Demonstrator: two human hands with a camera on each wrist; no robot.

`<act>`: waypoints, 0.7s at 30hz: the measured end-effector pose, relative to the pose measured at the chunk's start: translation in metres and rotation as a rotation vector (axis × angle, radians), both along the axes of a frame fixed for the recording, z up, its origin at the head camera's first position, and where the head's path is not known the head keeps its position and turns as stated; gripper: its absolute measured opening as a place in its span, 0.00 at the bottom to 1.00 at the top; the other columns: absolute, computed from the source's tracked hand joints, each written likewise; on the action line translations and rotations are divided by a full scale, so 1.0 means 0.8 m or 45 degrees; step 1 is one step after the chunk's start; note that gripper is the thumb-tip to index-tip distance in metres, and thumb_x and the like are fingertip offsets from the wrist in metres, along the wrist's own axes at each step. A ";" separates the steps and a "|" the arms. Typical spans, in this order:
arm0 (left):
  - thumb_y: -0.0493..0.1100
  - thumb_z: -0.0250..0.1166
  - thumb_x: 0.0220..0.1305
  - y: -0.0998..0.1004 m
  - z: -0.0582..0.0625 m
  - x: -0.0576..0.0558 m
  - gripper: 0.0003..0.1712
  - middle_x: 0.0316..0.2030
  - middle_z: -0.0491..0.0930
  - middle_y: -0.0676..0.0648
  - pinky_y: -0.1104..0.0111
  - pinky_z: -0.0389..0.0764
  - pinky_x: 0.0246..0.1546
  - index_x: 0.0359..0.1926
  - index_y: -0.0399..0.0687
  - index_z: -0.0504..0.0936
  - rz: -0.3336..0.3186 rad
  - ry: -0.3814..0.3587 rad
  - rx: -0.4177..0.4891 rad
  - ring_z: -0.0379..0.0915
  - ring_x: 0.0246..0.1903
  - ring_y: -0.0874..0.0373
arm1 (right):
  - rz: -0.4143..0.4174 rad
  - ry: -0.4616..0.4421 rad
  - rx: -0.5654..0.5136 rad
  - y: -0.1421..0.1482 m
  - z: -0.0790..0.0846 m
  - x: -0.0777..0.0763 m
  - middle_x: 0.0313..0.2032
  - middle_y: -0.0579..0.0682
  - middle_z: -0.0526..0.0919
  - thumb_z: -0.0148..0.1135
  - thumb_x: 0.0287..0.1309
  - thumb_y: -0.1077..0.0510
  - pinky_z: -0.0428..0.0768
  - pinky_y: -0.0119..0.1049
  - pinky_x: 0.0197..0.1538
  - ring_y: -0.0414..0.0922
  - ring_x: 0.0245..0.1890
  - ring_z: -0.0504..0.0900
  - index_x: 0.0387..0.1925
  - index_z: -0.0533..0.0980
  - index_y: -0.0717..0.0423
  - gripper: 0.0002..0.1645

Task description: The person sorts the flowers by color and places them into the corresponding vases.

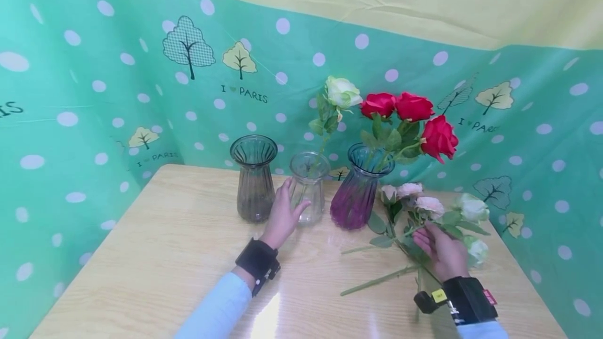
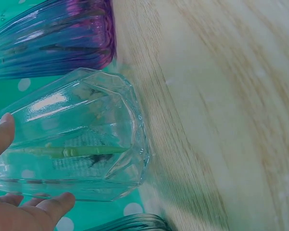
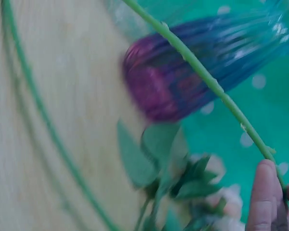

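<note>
My left hand [image 1: 284, 213] holds the clear glass vase [image 1: 308, 204] from its left side, thumb across the front and fingers beyond it. A single white rose [image 1: 343, 93] stands in that vase; its green stem [image 2: 72, 151] shows through the glass. At the right, my right hand [image 1: 445, 250] pinches a green flower stem [image 3: 202, 72] between thumb and finger. I cannot tell which bloom tops it. White roses [image 1: 472, 207] and pink roses [image 1: 430, 206] are close about that hand, their stems on the table.
A blue-purple vase [image 1: 354, 203] with three red roses [image 1: 440, 137] stands right of the clear one. To the left is a grey glass vase [image 1: 255, 192]. A green dotted curtain [image 1: 118, 85] hangs behind the wooden table [image 1: 155, 260].
</note>
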State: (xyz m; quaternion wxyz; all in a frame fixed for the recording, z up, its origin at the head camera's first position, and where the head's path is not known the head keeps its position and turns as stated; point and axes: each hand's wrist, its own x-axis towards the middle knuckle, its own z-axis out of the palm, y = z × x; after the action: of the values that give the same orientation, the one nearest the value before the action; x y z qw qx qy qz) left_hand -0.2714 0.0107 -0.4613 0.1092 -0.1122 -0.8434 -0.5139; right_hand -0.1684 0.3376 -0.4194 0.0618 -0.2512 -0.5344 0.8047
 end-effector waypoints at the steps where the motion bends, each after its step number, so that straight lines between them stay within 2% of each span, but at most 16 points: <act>1: 0.51 0.64 0.59 0.000 0.000 0.001 0.47 0.67 0.57 0.33 0.50 0.61 0.66 0.71 0.39 0.49 0.002 -0.007 -0.001 0.57 0.66 0.40 | -0.013 0.027 -0.019 -0.004 0.005 0.001 0.26 0.44 0.85 0.61 0.59 0.52 0.83 0.26 0.43 0.37 0.33 0.85 0.29 0.79 0.47 0.05; 8: 0.51 0.63 0.59 0.000 0.000 0.004 0.47 0.67 0.57 0.33 0.50 0.61 0.67 0.71 0.38 0.49 0.008 0.010 -0.009 0.57 0.66 0.40 | -0.148 0.263 -0.158 -0.033 0.032 0.005 0.27 0.49 0.86 0.65 0.55 0.55 0.83 0.29 0.44 0.42 0.33 0.86 0.34 0.79 0.54 0.07; 14: 0.49 0.64 0.59 0.000 -0.001 0.006 0.46 0.67 0.57 0.32 0.50 0.61 0.67 0.70 0.37 0.50 0.010 0.037 -0.005 0.56 0.66 0.39 | -0.235 0.363 -0.293 -0.056 0.055 0.005 0.30 0.51 0.83 0.65 0.54 0.55 0.83 0.29 0.46 0.43 0.35 0.85 0.39 0.74 0.57 0.13; 21: 0.49 0.64 0.59 0.000 -0.002 0.007 0.46 0.66 0.58 0.32 0.50 0.61 0.67 0.70 0.37 0.50 0.014 0.042 0.004 0.57 0.66 0.39 | -0.295 0.505 -0.414 -0.080 0.076 0.004 0.28 0.53 0.82 0.65 0.55 0.57 0.83 0.29 0.44 0.44 0.31 0.85 0.38 0.71 0.60 0.14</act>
State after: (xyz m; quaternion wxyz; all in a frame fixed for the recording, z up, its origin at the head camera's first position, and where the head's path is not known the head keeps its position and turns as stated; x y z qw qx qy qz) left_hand -0.2654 0.0104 -0.4628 0.1260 -0.1159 -0.8414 -0.5126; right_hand -0.1654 0.2736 -0.3590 0.2156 -0.1549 -0.3436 0.9008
